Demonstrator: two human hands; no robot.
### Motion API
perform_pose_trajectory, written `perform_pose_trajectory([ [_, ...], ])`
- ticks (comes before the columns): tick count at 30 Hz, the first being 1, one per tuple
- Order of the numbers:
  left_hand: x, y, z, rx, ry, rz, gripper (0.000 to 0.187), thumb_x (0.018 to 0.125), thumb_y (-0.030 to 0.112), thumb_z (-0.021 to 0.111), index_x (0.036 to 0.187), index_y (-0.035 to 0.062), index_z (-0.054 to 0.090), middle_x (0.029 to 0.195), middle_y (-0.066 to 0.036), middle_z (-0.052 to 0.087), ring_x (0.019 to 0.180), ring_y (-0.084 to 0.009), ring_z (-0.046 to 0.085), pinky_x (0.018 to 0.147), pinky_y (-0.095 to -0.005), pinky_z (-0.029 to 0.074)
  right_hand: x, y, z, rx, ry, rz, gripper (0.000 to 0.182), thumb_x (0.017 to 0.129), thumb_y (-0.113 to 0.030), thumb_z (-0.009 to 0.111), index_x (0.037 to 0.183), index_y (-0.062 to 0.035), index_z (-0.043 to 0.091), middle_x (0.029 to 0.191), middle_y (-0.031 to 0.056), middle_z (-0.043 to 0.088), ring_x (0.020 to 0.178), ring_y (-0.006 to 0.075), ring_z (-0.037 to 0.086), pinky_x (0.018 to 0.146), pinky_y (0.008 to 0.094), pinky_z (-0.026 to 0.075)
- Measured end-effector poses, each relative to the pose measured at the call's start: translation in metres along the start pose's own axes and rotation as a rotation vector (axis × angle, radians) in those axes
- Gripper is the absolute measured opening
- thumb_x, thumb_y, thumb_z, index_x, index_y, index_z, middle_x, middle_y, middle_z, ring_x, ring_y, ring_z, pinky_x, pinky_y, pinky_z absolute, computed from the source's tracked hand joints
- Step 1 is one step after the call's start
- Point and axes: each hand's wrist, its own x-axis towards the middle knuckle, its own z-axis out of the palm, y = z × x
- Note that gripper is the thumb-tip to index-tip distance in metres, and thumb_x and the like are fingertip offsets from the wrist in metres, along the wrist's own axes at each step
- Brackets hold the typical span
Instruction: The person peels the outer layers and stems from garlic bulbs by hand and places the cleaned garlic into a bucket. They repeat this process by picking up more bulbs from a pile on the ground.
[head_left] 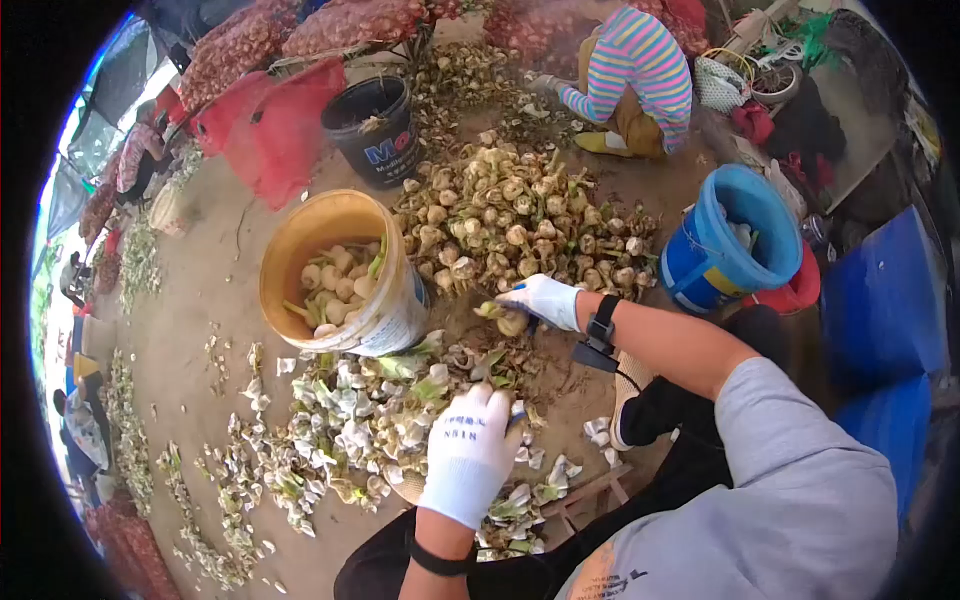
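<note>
My right hand (545, 302), in a white glove with dark fingertips, grips a garlic bulb (512, 323) with a greenish stem end, just in front of a heap of untrimmed garlic (500, 215). My left hand (472, 440), also in a white glove, is lower in the view, above scattered peelings (350, 420). Its fingers are curled inward, and what they hold, if anything, is hidden. Left of the heap, a yellowish bucket (285, 235) contains pale, cleaned bulbs (340, 275). The two hands are apart.
A black bucket (372, 135) and red cloth or sacking (275, 130) lie beyond the yellowish bucket. At right is a blue bucket (700, 265). A co-worker in a striped top (640, 70) crouches behind the heap. Filled net sacks (350, 25) line the back.
</note>
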Motion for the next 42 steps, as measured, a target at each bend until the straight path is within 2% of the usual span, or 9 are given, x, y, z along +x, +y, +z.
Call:
perform_pose_trajectory([
  [2,0.018,-0.009,-0.001,-0.017,0.153,0.04,0.027,0.085,0.019,0.078,0.108,0.0061,0.069,0.101,-0.015,0.064,0.098,-0.0373,0.066,0.083,-0.0464,0.054,-0.038,-0.055,0.021,0.066,0.013,0.004,0.05,0.097,-0.051,0.072,0.102,-0.0014,0.077,0.071,0.0038,0.066,0.058,0.0133,0.057,0.05,0.032,0.043],
  [5,0.001,0.01,-0.014,-0.001,0.204,0.037,0.026,0.085,0.016,0.079,0.105,0.0047,0.068,0.101,-0.016,0.063,0.096,-0.0377,0.065,0.082,-0.0469,0.054,-0.121,-0.093,0.047,-0.04,-0.114,-0.14,0.054,0.096,-0.056,0.072,0.099,-0.0021,0.077,0.072,0.0029,0.064,0.058,0.0119,0.057,0.05,0.0293,0.043],
  [9,-0.002,0.014,-0.02,-0.06,0.385,0.065,0.024,0.081,0.009,0.08,0.097,0.0025,0.064,0.095,-0.017,0.062,0.088,-0.039,0.064,0.075,-0.0465,0.053,-0.171,-0.114,0.047,-0.009,-0.174,-0.093,0.055,0.099,-0.054,0.071,0.127,-0.0067,0.071,0.078,0.0013,0.069,0.062,0.0095,0.06,0.053,0.0272,0.046],
  [14,-0.004,0.016,-0.024,-0.117,0.471,0.107,0.027,0.074,0.004,0.08,0.091,0.0049,0.059,0.089,-0.014,0.058,0.081,-0.0377,0.063,0.069,-0.0464,0.052,-0.174,-0.099,0.047,-0.039,-0.198,-0.609,0.065,0.085,-0.023,0.089,0.138,0.0002,0.059,0.118,0.0115,0.071,0.111,0.0225,0.068,0.101,0.0351,0.053],
  [18,-0.005,0.019,-0.028,-0.077,0.444,0.087,0.027,0.074,0.004,0.081,0.09,0.0054,0.059,0.088,-0.014,0.058,0.081,-0.0375,0.063,0.068,-0.0462,0.051,-0.175,-0.103,0.051,-0.224,-0.041,-0.763,0.065,0.083,-0.02,0.088,0.138,-0.0015,0.06,0.127,0.0154,0.068,0.118,0.0245,0.066,0.105,0.0373,0.051],
  [29,-0.001,0.03,-0.035,-0.025,0.553,0.057,0.026,0.074,0.004,0.08,0.082,0.0054,0.056,0.078,-0.014,0.056,0.068,-0.0373,0.06,0.059,-0.0461,0.047,-0.174,-0.108,0.049,-0.103,-0.041,-0.842,0.063,0.081,-0.016,0.09,0.136,-0.0033,0.062,0.129,0.012,0.065,0.121,0.0198,0.062,0.107,0.0351,0.05],
  [37,-0.018,0.033,-0.044,0.069,0.657,0.024,0.035,0.08,0.017,0.088,0.074,0.0072,0.055,0.068,-0.009,0.055,0.054,-0.0284,0.055,0.052,-0.0414,0.044,-0.173,-0.115,0.038,0.352,-0.019,-0.489,0.065,0.085,-0.017,0.091,0.139,-0.0018,0.059,0.127,0.0056,0.069,0.115,0.0126,0.064,0.105,0.0319,0.052],
  [40,-0.018,0.03,-0.047,-0.553,0.623,-0.363,0.043,0.096,0.039,0.08,0.081,0.0064,0.056,0.069,0.003,0.05,0.062,-0.0082,0.049,0.053,-0.0313,0.039,-0.168,-0.114,0.041,0.186,0.052,-0.712,0.062,0.084,-0.014,0.09,0.136,-0.002,0.06,0.126,0.0055,0.069,0.115,0.0127,0.064,0.104,0.0313,0.052],
  [42,-0.007,0.018,-0.04,-1.073,0.589,-0.417,0.04,0.103,0.041,0.07,0.105,0.0024,0.061,0.078,0.0,0.059,0.067,-0.0095,0.057,0.058,-0.0265,0.048,-0.171,-0.114,0.051,0.122,0.07,-0.798,0.061,0.081,-0.016,0.091,0.132,-0.0022,0.062,0.126,0.0082,0.068,0.117,0.0165,0.064,0.105,0.0322,0.051],
])
